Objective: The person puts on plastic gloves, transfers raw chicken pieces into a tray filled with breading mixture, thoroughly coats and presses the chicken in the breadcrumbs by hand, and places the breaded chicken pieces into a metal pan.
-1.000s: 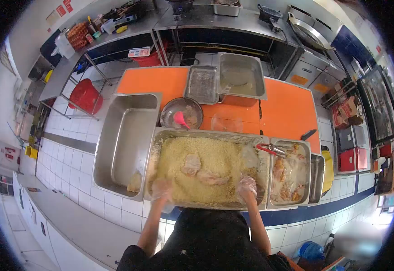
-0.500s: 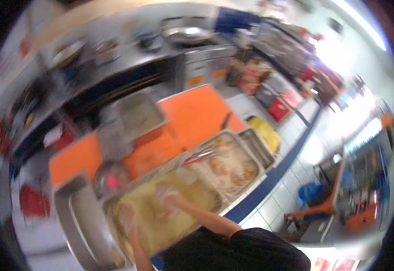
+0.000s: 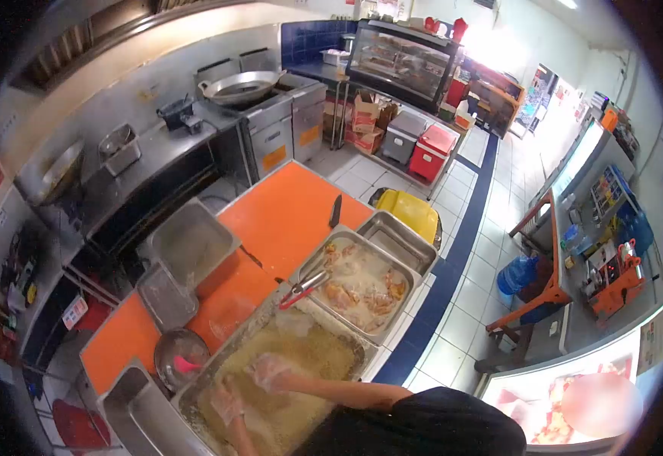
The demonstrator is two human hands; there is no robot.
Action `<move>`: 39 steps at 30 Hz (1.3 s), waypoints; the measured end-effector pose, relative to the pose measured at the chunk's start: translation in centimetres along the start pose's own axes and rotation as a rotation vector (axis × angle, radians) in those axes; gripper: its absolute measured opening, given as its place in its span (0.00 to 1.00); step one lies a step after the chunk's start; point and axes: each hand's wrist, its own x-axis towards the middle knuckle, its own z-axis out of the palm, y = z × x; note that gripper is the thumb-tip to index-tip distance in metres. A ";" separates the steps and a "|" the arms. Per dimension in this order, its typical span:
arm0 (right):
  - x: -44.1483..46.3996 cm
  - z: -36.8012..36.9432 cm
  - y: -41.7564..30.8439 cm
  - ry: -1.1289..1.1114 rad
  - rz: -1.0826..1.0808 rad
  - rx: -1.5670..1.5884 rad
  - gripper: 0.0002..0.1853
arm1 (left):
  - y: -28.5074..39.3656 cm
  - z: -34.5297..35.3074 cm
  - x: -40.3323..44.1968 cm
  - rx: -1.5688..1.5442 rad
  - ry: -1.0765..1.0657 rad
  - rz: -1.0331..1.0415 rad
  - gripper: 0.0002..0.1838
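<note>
A large metal tray of pale, flour-like coating (image 3: 301,406) lies in front of me. Over its left part is my left hand (image 3: 226,403), in a clear glove, fingers extended down to the coating. My right hand (image 3: 270,372), gloved too, is just right of it, fingers apart and slightly bent at the coating's surface. Whatever lies under the fingers is hard to make out. Beyond the right hand, red-handled tongs (image 3: 302,290) rest across the rim between this tray and a smaller metal tray (image 3: 409,304) of chicken pieces (image 3: 340,295) in whitish liquid.
An empty-looking deep pan (image 3: 145,410) stands at the left, near a bowl (image 3: 166,365) with a pink scoop (image 3: 187,365). A knife (image 3: 336,211) lies on the orange table (image 3: 289,209). Beyond are a yellow bin (image 3: 409,214), a wok (image 3: 242,87) and a red cooler (image 3: 431,152).
The view has turned to the right. Both hands have moved from the tray's near corners inward over the coating and now sit close together. The tongs stay across the rim.
</note>
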 end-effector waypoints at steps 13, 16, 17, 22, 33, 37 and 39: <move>-3.2 -0.7 -3.5 -0.115 0.292 0.531 0.13 | -2.0 7.6 -1.8 0.107 0.004 -0.169 0.22; -2.2 -10.5 0.7 -0.250 0.219 0.540 0.17 | -5.1 11.2 -2.5 0.202 0.269 0.083 0.24; -2.1 -12.9 2.0 -0.254 0.195 0.568 0.18 | -4.2 10.5 -2.9 0.225 0.326 0.185 0.25; -2.5 -6.1 0.3 -0.371 0.143 0.392 0.21 | -2.7 8.8 -3.9 0.093 0.202 0.013 0.24; -2.1 -2.9 -0.7 -0.004 0.175 0.384 0.19 | -0.9 8.8 -3.6 0.092 0.252 -0.073 0.24; 0.8 -6.5 -0.7 -0.288 0.284 0.282 0.19 | -0.7 6.8 -1.0 0.029 0.331 -0.081 0.22; 1.2 -6.6 -0.5 -0.292 0.303 0.332 0.18 | -0.8 7.5 -1.7 -0.078 0.263 -0.135 0.21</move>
